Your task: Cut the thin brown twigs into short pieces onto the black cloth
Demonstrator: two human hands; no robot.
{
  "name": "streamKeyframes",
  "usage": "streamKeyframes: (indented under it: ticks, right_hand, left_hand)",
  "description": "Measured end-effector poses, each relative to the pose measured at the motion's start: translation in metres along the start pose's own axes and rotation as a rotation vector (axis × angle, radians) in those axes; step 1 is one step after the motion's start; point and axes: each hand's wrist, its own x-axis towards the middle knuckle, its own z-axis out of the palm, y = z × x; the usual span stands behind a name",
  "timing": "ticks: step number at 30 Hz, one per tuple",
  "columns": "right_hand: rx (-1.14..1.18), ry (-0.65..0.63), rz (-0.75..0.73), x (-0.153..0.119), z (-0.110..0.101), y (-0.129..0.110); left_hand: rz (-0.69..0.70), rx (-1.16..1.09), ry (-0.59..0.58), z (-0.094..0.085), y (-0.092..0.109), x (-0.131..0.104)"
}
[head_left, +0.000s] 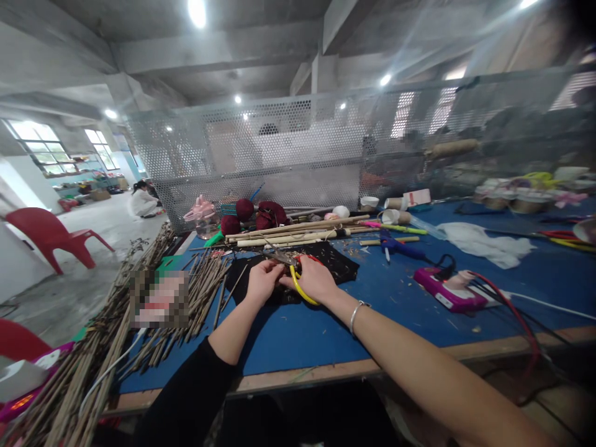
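At a blue table (298, 344), we see the right hand (316, 279) clamped on scissors (298, 287) over black cloth (342, 264), while the left hand (261, 282) bunches its fingertips just beside; whether they grip anything, we cannot tell. We judge this to be fine trimming, the next move calling for a steady left pinch clear of the blades (282, 257).

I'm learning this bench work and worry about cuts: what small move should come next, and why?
I would probably ease the left hand slightly back from the blades before the scissors are squeezed. The right hand holds them by their handles over the black cloth, and the left hand's fingers sit close to the blades; what they may be pinching is too small to tell.
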Motion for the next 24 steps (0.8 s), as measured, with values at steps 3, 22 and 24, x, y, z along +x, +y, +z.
streamKeyframes:
  ticks: [3, 22, 24]
  right_hand:
    - [-0.016, 0.005, -0.016, -0.0007, -0.0025, -0.0019]
    - [0.064, -0.087, 0.064, -0.0002, 0.0004, -0.0003]
    - [0.066, -0.083, 0.064, -0.0002, 0.0012, 0.0002]
  left_hand:
    - [0.012, -0.013, 0.012, 0.0005, 0.0012, -0.0014]
    - [-0.066, -0.119, -0.014, 0.0038, 0.0011, -0.0022]
    - [-0.075, -0.117, -0.013, 0.0039, 0.0015, -0.0021]
